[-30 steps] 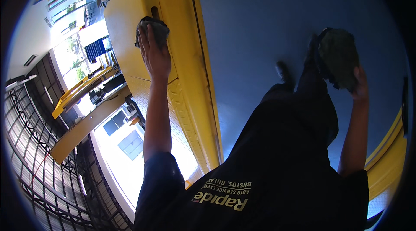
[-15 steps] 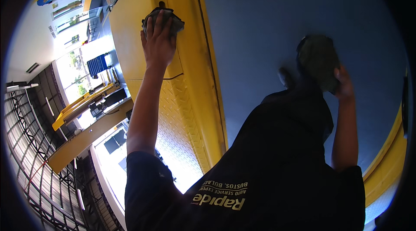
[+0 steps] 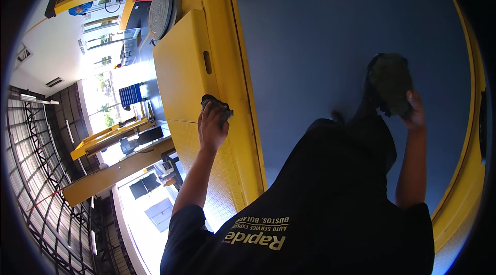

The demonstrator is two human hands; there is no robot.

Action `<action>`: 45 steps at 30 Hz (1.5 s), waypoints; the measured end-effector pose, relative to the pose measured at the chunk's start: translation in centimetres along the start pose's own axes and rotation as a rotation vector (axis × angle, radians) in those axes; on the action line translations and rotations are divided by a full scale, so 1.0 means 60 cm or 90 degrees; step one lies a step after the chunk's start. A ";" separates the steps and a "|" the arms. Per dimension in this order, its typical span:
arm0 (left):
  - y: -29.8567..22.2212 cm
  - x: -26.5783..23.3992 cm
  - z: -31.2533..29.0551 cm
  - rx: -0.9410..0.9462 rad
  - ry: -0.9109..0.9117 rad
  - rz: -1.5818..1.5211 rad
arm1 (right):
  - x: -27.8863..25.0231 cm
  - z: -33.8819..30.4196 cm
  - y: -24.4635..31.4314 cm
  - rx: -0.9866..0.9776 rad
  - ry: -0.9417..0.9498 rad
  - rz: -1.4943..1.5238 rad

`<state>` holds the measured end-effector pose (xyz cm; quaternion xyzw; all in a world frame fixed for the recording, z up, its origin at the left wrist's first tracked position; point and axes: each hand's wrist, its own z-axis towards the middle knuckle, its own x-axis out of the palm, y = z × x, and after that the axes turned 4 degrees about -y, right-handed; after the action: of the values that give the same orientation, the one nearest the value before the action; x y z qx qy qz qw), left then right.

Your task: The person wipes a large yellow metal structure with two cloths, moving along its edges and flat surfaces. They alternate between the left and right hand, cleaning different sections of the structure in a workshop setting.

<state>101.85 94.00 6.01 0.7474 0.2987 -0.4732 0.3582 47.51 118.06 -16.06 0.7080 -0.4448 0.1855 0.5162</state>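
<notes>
Head view. Left hand (image 3: 211, 128) lies over a bunched dark rag (image 3: 219, 107) on the yellow steel platform (image 3: 181, 63), along its long edge facing the blue floor (image 3: 310, 32). Fingers drape across the rag; cannot tell whether they pinch it or only press.

Changed over the last half second: rag shifted from beside the oblong slot (image 3: 207, 62) toward the wearer, now near the panel seam (image 3: 181, 121). Slot fully exposed; contact now falls on a nearer stretch of that edge.

Right hand (image 3: 415, 112) clamped on the near end of a larger dark green cloth (image 3: 391, 81), held well apart from the platform.
</notes>
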 end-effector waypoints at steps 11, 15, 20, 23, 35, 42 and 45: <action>0.016 0.002 0.157 -0.034 -0.125 0.084 | -0.003 0.040 0.059 0.003 0.011 0.001; 0.017 -0.015 0.249 -0.036 -0.164 0.059 | 0.022 0.045 0.046 0.015 0.001 0.005; -0.003 -0.027 0.253 -0.043 -0.189 -0.028 | 0.065 0.046 0.036 0.055 0.006 0.015; -0.012 -0.028 0.264 -0.074 -0.161 -0.001 | 0.087 0.054 0.043 0.071 0.007 -0.017; -0.026 -0.082 0.543 -0.073 -0.288 0.040 | 0.172 0.050 0.102 0.071 0.044 -0.123; 0.033 -0.069 0.609 -0.029 -0.290 -0.062 | 0.134 -0.041 0.083 0.032 -0.041 -0.081; 0.065 -0.059 0.611 0.071 -0.313 -0.055 | 0.139 -0.067 0.071 0.026 -0.043 -0.038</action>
<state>85.52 61.44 -0.58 0.6151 0.2075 -0.6714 0.3575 49.24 117.73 -6.01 0.7374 -0.4366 0.1554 0.4915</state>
